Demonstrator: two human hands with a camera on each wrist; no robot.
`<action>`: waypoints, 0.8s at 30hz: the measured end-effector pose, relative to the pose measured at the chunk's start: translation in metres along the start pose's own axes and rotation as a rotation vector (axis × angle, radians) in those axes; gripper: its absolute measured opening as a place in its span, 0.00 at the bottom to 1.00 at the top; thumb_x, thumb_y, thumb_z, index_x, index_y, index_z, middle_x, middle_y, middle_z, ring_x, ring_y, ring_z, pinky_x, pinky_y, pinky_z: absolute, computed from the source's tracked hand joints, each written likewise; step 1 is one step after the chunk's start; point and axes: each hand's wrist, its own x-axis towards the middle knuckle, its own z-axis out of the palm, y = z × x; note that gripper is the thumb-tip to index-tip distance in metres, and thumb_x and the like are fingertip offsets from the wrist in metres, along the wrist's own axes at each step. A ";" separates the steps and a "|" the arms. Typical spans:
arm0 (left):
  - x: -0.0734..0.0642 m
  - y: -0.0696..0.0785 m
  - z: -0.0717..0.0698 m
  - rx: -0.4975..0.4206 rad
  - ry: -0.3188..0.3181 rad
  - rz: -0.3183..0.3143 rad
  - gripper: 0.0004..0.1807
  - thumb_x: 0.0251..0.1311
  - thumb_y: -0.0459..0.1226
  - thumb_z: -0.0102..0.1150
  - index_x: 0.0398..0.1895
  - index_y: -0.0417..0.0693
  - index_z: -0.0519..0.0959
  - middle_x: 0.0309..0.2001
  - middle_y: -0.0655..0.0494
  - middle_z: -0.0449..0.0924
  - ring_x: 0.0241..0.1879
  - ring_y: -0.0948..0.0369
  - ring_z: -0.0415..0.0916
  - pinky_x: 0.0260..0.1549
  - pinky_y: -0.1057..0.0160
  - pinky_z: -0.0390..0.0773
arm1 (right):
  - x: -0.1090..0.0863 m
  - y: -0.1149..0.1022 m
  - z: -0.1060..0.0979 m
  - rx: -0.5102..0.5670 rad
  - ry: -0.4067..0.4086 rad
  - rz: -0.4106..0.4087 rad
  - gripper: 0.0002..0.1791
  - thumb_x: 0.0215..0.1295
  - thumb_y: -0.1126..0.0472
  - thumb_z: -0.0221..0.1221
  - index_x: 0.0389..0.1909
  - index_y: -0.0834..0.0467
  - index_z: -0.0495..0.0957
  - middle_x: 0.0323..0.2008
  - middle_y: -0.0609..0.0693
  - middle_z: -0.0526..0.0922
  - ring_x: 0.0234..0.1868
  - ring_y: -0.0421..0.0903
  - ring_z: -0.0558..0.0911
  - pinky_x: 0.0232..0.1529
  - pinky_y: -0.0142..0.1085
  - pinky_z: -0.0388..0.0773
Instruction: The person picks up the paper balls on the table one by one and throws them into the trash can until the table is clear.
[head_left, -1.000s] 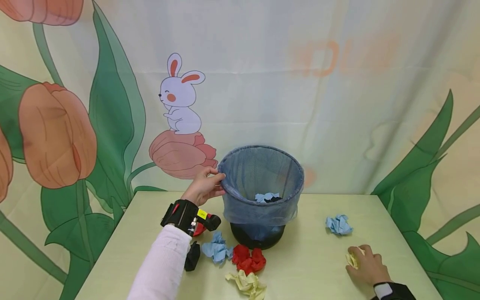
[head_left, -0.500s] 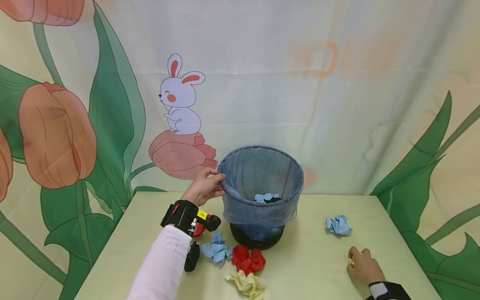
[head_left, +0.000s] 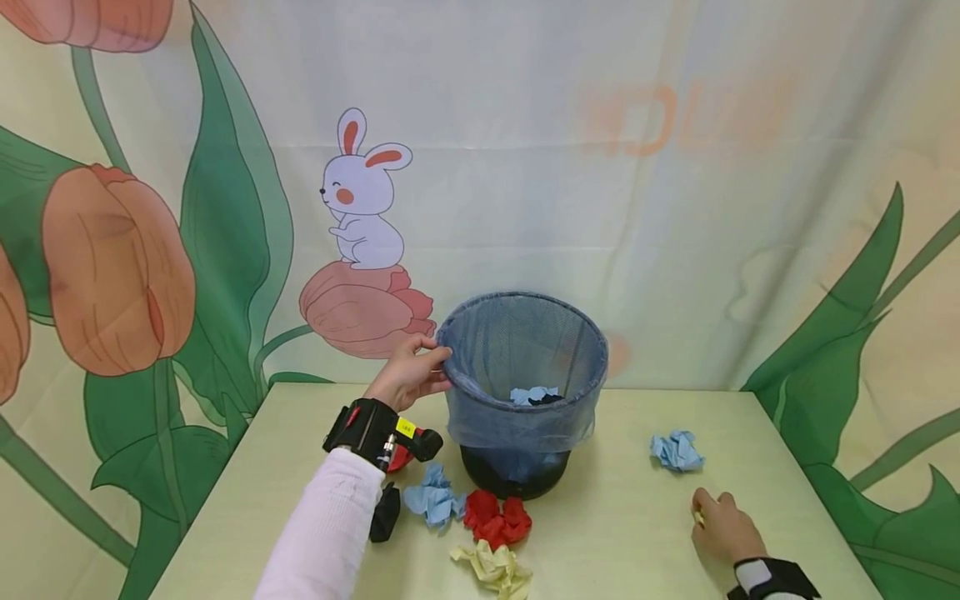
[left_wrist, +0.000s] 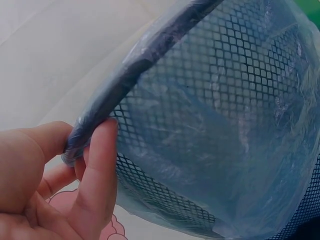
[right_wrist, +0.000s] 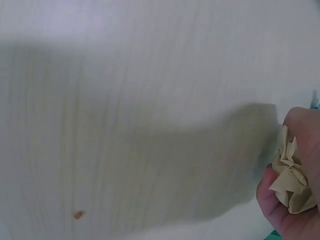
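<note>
Over on the left side, the left hand point(head_left: 408, 375) pinches the rim of a round black mesh bin lined with a translucent blue plastic bag point(head_left: 521, 433), one finger over the inner side. On the right, the right hand point(head_left: 729, 532) curls around a crumpled ball of pale yellow paper point(right_wrist: 292, 182), fingers gathered on it, low by the pale yellow table point(head_left: 600, 542) and well apart from the bin. Just beyond that hand sits a crumpled light blue paper ball point(head_left: 677, 451).

Now the crowd at the bin's foot: a crumpled bright red paper clump point(head_left: 497, 518) lies right up front, a second light blue crumpled paper point(head_left: 433, 497) beside it, another pale yellow crumpled sheet point(head_left: 495, 569) nearer the viewer, and a compact black crumpled piece point(head_left: 385, 512) against the sleeve's edge. The black wrist strap with its camera point(head_left: 363, 432) gets in the way of a red piece point(head_left: 399, 460), probably paper too, though most is covered.

Inside the bin, a light blue scrap point(head_left: 531, 395) shows beside something black point(head_left: 547, 400). Behind it all hangs a pale curtain point(head_left: 525, 167) printed with tulips and a white rabbit point(head_left: 367, 208).
</note>
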 end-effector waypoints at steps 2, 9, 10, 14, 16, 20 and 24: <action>0.000 0.000 0.000 0.005 0.001 0.004 0.10 0.64 0.36 0.51 0.42 0.46 0.62 0.32 0.50 0.65 0.23 0.61 0.72 0.29 0.65 0.83 | 0.003 -0.001 -0.004 -0.010 0.014 -0.021 0.11 0.51 0.68 0.58 0.35 0.58 0.68 0.28 0.58 0.67 0.21 0.49 0.69 0.20 0.39 0.68; -0.005 0.002 0.000 -0.003 -0.002 0.029 0.11 0.63 0.36 0.53 0.41 0.45 0.62 0.31 0.50 0.65 0.23 0.61 0.72 0.29 0.64 0.83 | 0.014 -0.011 -0.024 -0.038 0.096 -0.113 0.11 0.52 0.67 0.59 0.37 0.59 0.70 0.29 0.60 0.69 0.20 0.49 0.70 0.18 0.40 0.69; -0.005 0.002 0.000 -0.002 -0.001 0.026 0.11 0.63 0.37 0.52 0.41 0.45 0.62 0.31 0.50 0.65 0.23 0.61 0.72 0.30 0.64 0.83 | 0.015 -0.012 -0.026 -0.041 0.111 -0.129 0.11 0.52 0.67 0.59 0.37 0.59 0.70 0.29 0.61 0.69 0.20 0.49 0.70 0.18 0.40 0.69; -0.002 0.002 0.001 0.007 0.014 0.006 0.11 0.64 0.37 0.52 0.43 0.46 0.62 0.32 0.50 0.65 0.23 0.61 0.72 0.29 0.65 0.83 | 0.023 -0.019 -0.032 -0.050 0.193 -0.193 0.11 0.51 0.68 0.60 0.36 0.59 0.71 0.28 0.61 0.70 0.19 0.50 0.70 0.17 0.41 0.69; -0.001 0.001 0.000 0.008 0.014 0.001 0.11 0.64 0.37 0.52 0.43 0.46 0.62 0.32 0.50 0.65 0.23 0.62 0.72 0.28 0.65 0.83 | 0.027 -0.021 -0.033 -0.070 0.250 -0.231 0.12 0.49 0.67 0.61 0.35 0.58 0.70 0.27 0.60 0.70 0.18 0.49 0.70 0.16 0.40 0.68; -0.001 0.001 0.000 0.006 0.014 -0.006 0.11 0.64 0.37 0.52 0.43 0.47 0.62 0.32 0.50 0.65 0.22 0.62 0.73 0.27 0.65 0.82 | 0.035 -0.028 -0.040 -0.088 0.312 -0.285 0.14 0.48 0.67 0.62 0.35 0.58 0.70 0.27 0.60 0.69 0.17 0.48 0.68 0.14 0.38 0.66; -0.002 0.002 0.002 0.012 0.020 -0.003 0.10 0.64 0.37 0.52 0.43 0.47 0.63 0.32 0.50 0.65 0.22 0.62 0.73 0.27 0.65 0.83 | 0.039 -0.038 -0.055 -0.089 0.306 -0.306 0.14 0.50 0.66 0.63 0.37 0.59 0.70 0.27 0.60 0.70 0.17 0.48 0.67 0.14 0.37 0.66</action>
